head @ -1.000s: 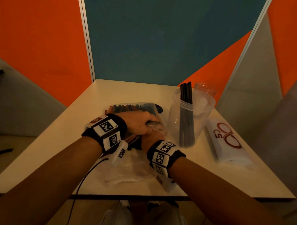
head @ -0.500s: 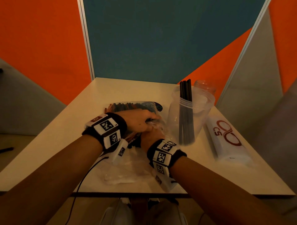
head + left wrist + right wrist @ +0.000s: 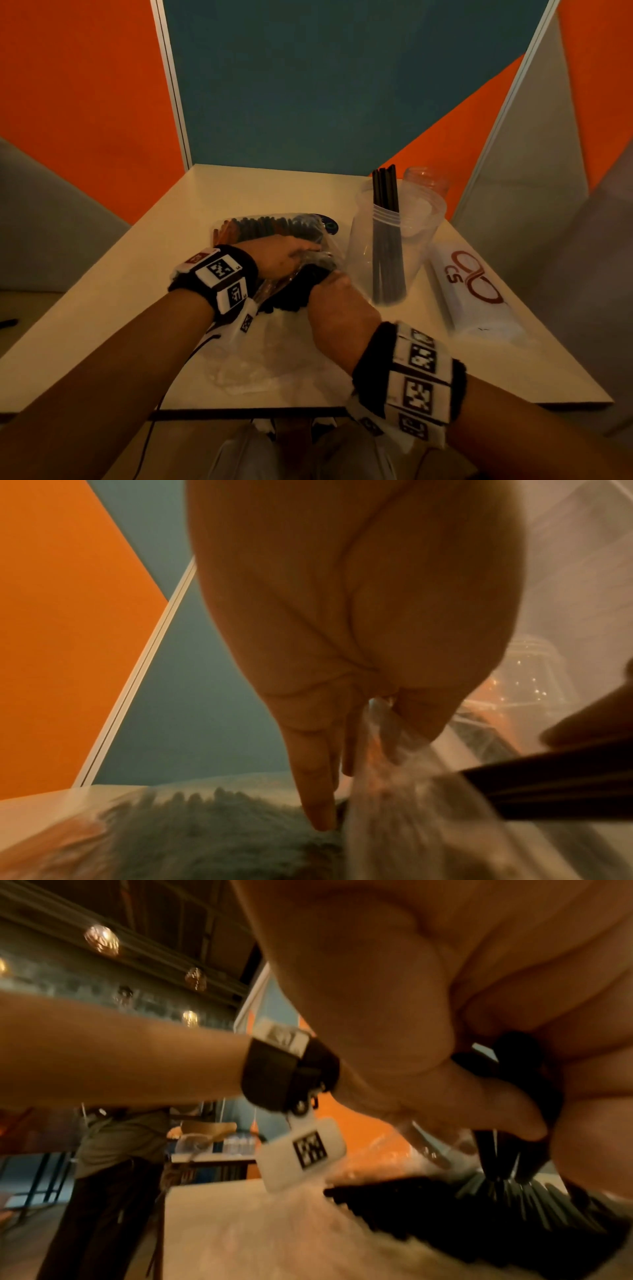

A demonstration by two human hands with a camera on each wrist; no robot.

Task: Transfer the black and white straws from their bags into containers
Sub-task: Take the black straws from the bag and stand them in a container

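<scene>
Clear plastic crinkles as a person's left hand (image 3: 287, 255) pinches the straw bag (image 3: 274, 236) and the right hand (image 3: 334, 308) grips a bundle of black straws (image 3: 301, 291), beside a clear container (image 3: 394, 240) already holding several. Left wrist: film nipped between thumb and fingers (image 3: 418, 712). Right wrist: blurred, apparently a closed fist. Draw the bundle straight out; the container stands close, the table edge (image 3: 246, 407) behind.

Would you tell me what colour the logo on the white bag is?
Dark red, on the white bag; clearest in the head view.
</scene>
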